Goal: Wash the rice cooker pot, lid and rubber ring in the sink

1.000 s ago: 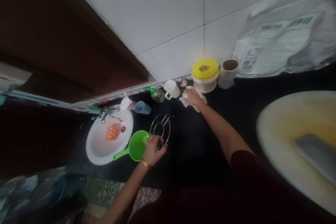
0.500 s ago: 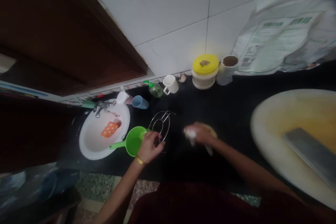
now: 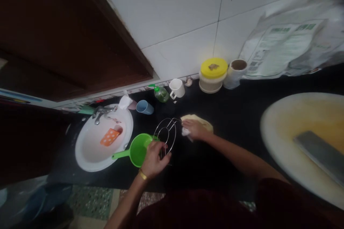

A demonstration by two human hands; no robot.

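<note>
My left hand [image 3: 156, 159] is closed on a round wire rack [image 3: 172, 128] of thin shiny metal, held tilted above the black countertop [image 3: 199, 171]. Just left of that hand stands a green dipper [image 3: 138, 148] with its handle towards the sink. Lying flat on the counter, my right hand [image 3: 195, 129] presses a pale yellow cloth [image 3: 202, 121] with its fingers closed on it. A white crumpled part shows under the fingertips, close to the rack's prongs.
At left is a white sink [image 3: 84, 164] with an orange dotted sponge [image 3: 109, 137]. Along the wall stand a blue cup [image 3: 145, 107], a soap bottle [image 3: 161, 95], a white mug [image 3: 177, 88] and a yellow-lidded container [image 3: 213, 75]. A large round board [image 3: 279, 114] with a cleaver [image 3: 319, 154] lies right.
My right hand has moved with the cloth up and slightly left, nearer the rack, and the cloth is more spread out. My left hand still holds the rack in about the same place.
</note>
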